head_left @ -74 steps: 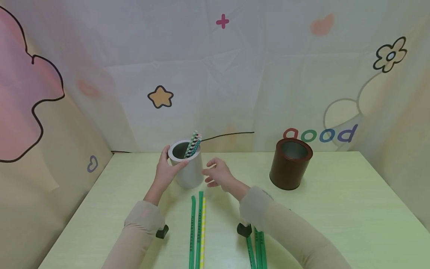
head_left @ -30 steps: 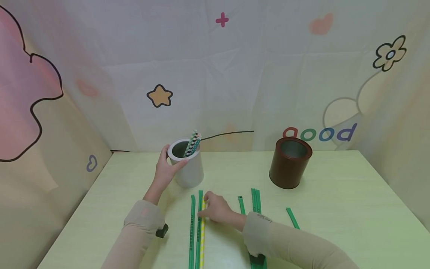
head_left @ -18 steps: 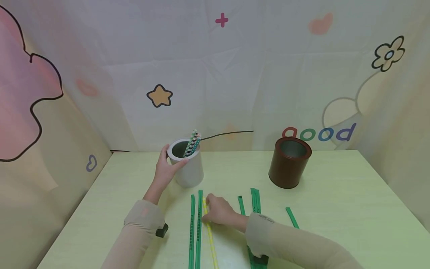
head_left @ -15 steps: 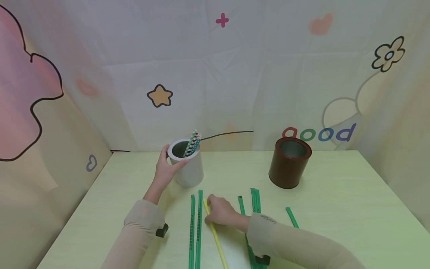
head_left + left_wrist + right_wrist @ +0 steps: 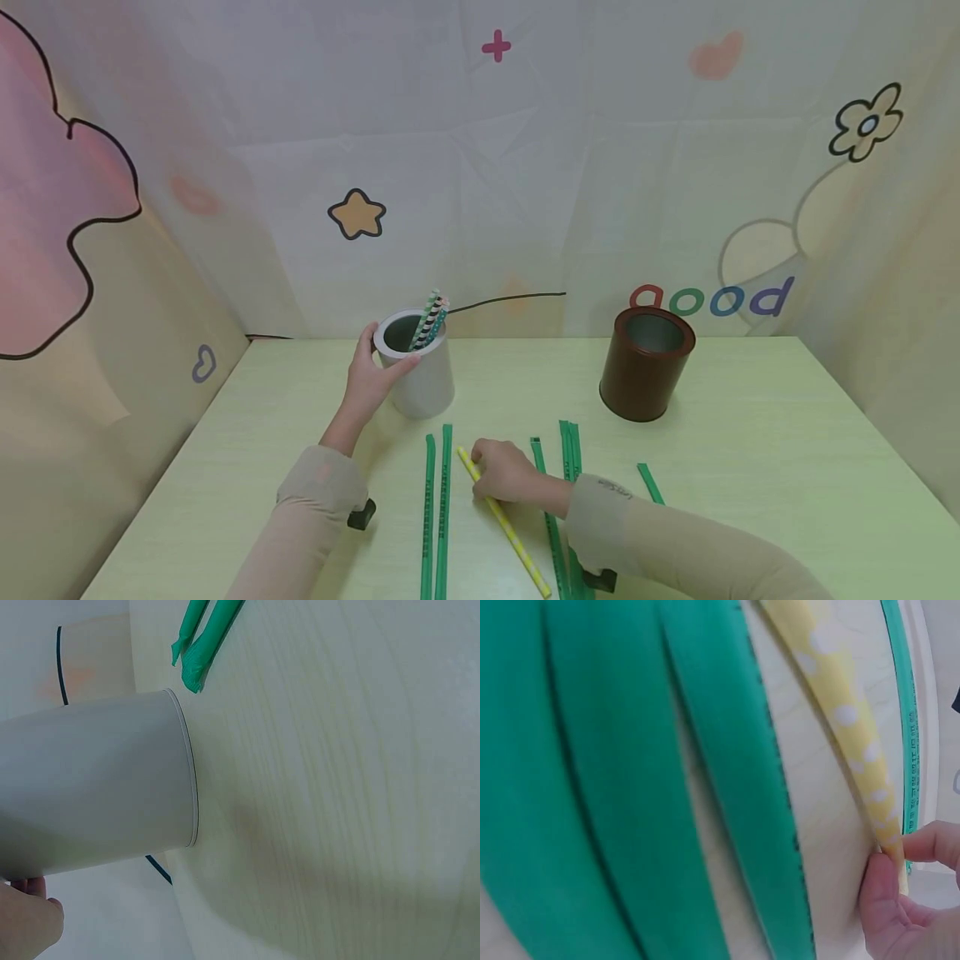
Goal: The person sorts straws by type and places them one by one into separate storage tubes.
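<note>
- Yellow, white-spotted, paper-like straw [image 5: 514, 542]: slanted between green-wrapped straws [image 5: 444, 508], pinched by the right hand [image 5: 506, 475].
- Left hand [image 5: 367, 377] grips the white cylindrical pot [image 5: 423, 387].
- Step seems a pick-up; lifting likely wants steady pinching.

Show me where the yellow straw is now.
In the head view, the yellow straw slants below centre, pinched by the right hand, between green strips on both sides.
</note>
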Tool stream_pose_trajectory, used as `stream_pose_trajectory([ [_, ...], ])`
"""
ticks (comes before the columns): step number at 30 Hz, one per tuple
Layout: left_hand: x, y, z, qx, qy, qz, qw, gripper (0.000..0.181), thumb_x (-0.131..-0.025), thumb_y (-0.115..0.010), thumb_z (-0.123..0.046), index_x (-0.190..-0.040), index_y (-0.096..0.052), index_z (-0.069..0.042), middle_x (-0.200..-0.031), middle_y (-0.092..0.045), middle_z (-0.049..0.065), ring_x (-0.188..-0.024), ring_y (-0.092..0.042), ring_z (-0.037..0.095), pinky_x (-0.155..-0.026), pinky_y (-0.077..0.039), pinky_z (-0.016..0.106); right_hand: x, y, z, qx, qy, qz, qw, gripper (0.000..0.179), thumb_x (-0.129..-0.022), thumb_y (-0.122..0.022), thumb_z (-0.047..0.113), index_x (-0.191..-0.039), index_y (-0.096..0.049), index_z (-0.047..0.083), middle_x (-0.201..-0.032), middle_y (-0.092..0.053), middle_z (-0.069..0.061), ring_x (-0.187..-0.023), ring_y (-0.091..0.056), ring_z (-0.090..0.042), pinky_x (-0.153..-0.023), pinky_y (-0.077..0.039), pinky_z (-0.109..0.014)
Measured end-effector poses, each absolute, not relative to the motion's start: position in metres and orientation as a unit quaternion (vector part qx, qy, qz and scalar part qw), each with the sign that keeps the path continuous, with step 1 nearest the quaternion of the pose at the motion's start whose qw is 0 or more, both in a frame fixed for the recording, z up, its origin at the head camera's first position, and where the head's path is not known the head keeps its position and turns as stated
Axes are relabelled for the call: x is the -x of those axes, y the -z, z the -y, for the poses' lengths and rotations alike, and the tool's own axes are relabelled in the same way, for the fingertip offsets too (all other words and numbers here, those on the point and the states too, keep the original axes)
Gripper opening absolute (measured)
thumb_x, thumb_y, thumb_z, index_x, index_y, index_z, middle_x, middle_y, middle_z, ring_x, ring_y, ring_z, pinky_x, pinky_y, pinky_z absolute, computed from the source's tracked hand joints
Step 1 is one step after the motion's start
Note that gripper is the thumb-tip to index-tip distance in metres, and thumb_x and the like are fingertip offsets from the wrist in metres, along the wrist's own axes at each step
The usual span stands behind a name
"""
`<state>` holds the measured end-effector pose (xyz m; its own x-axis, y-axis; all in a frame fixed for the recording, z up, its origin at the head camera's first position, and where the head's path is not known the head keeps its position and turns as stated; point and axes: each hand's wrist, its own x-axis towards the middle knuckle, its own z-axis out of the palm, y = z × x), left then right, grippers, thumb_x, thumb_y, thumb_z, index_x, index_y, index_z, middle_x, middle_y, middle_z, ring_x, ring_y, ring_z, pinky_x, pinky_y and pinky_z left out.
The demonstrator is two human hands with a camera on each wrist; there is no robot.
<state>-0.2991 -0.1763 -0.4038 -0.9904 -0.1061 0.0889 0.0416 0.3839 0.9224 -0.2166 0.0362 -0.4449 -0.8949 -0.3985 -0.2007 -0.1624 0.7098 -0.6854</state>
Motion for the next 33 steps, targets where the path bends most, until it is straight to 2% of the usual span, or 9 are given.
stream_pose_trajectory([
  [8, 0.299, 0.404, 0.177, -0.017, 0.559, 0.826, 0.066, 0.098, -0.070, -0.068, -0.049, -0.142, -0.010, -0.016, -0.146, -0.020, 0.006, -0.135, -0.018, 0.022, -0.109, -0.015, 0.049, 0.228, 0.435, -0.047, 0.156, 0.408, -0.874, 0.215, 0.032, -0.071, -0.060, -0.003, -0.102, -0.051, 0.000, -0.074, -0.058, -0.011, -0.042, -0.053, -0.013, -0.043, -0.050, -0.026],
  [14, 0.299, 0.404, 0.177, -0.014, 0.562, 0.824, 0.066, 0.098, -0.069, -0.068, -0.048, -0.142, -0.010, -0.016, -0.146, -0.020, 0.006, -0.135, -0.017, 0.021, -0.109, -0.014, 0.049, 0.238, 0.419, -0.056, 0.150, 0.466, -0.838, 0.241, 0.034, -0.074, -0.055, -0.005, -0.107, -0.047, 0.001, -0.068, -0.051, -0.008, -0.046, -0.050, -0.016, -0.048, -0.052, -0.031],
  [24, 0.300, 0.404, 0.177, -0.021, 0.557, 0.828, 0.064, 0.098, -0.069, -0.068, -0.050, -0.142, -0.010, -0.016, -0.146, -0.020, 0.006, -0.135, -0.018, 0.022, -0.109, -0.015, 0.049, 0.249, 0.384, -0.060, 0.156, 0.501, -0.819, 0.233, 0.038, -0.077, -0.053, -0.004, -0.114, -0.044, 0.001, -0.073, -0.050, -0.008, -0.049, -0.050, -0.016, -0.050, -0.052, -0.032],
  [33, 0.299, 0.403, 0.176, -0.020, 0.556, 0.828, 0.065, 0.098, -0.070, -0.068, -0.049, -0.142, -0.010, -0.016, -0.146, -0.020, 0.006, -0.135, -0.018, 0.022, -0.109, -0.015, 0.049, 0.265, 0.332, -0.057, 0.160, 0.543, -0.806, 0.173, 0.039, -0.079, -0.051, -0.003, -0.116, -0.041, 0.001, -0.074, -0.048, -0.006, -0.057, -0.054, -0.014, -0.054, -0.054, -0.031],
])
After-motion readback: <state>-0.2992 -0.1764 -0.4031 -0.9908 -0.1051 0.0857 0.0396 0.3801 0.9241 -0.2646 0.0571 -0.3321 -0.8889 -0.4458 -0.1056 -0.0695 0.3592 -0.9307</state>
